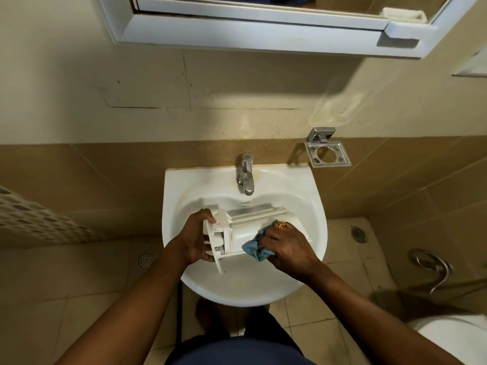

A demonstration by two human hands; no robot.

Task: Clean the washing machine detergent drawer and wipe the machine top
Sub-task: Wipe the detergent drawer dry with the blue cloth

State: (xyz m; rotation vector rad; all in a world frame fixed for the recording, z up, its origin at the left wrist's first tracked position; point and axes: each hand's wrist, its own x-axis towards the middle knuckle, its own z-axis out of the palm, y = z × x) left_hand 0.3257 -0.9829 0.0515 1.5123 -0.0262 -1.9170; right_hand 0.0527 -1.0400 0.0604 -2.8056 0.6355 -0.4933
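A white plastic detergent drawer point(245, 227) lies across the basin of a white sink point(303, 185), its front panel pointing to the left. My left hand point(196, 239) grips that front end, fingers curled over its top edge. My right hand point(286, 246) holds a crumpled blue cloth point(254, 247) and presses it against the drawer's near right side. A gold ring sits on one finger of that hand. The washing machine is not in view.
A chrome tap point(246, 173) stands at the back of the sink, no water running. An empty metal soap holder point(328, 154) is on the wall to the right. A mirror cabinet point(263, 25) hangs overhead. A toilet point(453, 335) sits at lower right, and a perforated basket point(31, 219) at left.
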